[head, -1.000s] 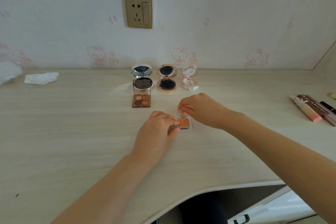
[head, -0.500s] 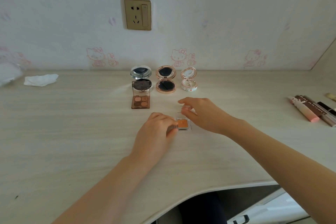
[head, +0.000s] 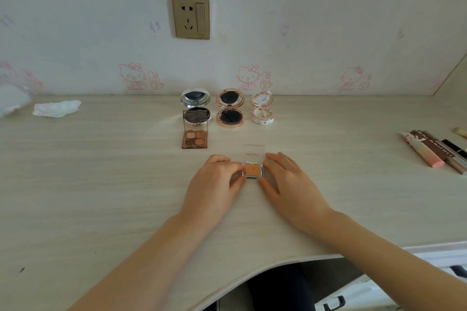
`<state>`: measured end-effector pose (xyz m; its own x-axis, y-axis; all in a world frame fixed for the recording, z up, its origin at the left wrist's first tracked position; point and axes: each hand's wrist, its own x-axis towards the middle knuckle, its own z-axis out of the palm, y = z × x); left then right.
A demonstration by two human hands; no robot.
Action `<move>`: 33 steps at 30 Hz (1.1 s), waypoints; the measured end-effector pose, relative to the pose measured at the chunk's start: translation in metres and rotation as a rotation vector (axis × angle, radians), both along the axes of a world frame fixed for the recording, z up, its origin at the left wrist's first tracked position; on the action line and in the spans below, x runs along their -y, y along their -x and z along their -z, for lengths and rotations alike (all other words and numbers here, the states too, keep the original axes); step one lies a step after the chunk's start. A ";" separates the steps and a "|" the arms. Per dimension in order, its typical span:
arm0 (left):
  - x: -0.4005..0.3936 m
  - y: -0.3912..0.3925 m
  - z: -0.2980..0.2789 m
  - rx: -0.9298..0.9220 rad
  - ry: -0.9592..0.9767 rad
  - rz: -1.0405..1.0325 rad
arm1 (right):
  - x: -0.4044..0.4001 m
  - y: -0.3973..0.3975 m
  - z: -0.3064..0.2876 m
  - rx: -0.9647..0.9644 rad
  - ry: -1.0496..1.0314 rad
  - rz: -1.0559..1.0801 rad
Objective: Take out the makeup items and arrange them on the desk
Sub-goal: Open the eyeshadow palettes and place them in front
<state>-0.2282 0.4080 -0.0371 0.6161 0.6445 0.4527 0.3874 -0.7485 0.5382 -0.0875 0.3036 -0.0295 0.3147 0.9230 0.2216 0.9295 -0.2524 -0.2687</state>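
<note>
The right hand (head: 290,184) had come down from the clear lid to the side of the little orange eyeshadow case (head: 252,168). The left hand (head: 214,182) pinched the case's other side with curled fingers. The right hand's fingers lay loose, touching it. The case sat open on the pale counter (head: 101,184), near the four-color palette (head: 194,139) and three round compacts (head: 230,108). A gold wall outlet (head: 190,17) hung above.

The scene is seen from one head-worn wide-angle camera, aimed forward and down across the pale wood-grain counter (head: 101,184) toward the gold wall socket (head: 190,17), centred above; the near counter edge is seen close below.
</note>
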 end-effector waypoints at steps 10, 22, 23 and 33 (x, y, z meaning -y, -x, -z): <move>-0.015 -0.007 -0.006 -0.148 -0.147 -0.052 | -0.027 -0.006 -0.004 0.006 0.010 -0.008; -0.062 -0.019 -0.009 -0.266 -0.325 -0.082 | -0.078 -0.015 -0.009 0.012 0.059 0.017; -0.064 -0.019 -0.009 -0.260 -0.325 -0.082 | -0.080 -0.016 -0.009 0.014 0.061 0.017; -0.070 -0.022 -0.009 -0.244 -0.341 -0.097 | -0.091 -0.018 -0.008 0.016 0.063 0.021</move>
<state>-0.2057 0.4779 -0.0280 0.6754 0.5432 0.4988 0.5500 -0.8216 0.1500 -0.0691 0.3944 -0.0218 0.3307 0.9285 0.1688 0.9281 -0.2875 -0.2367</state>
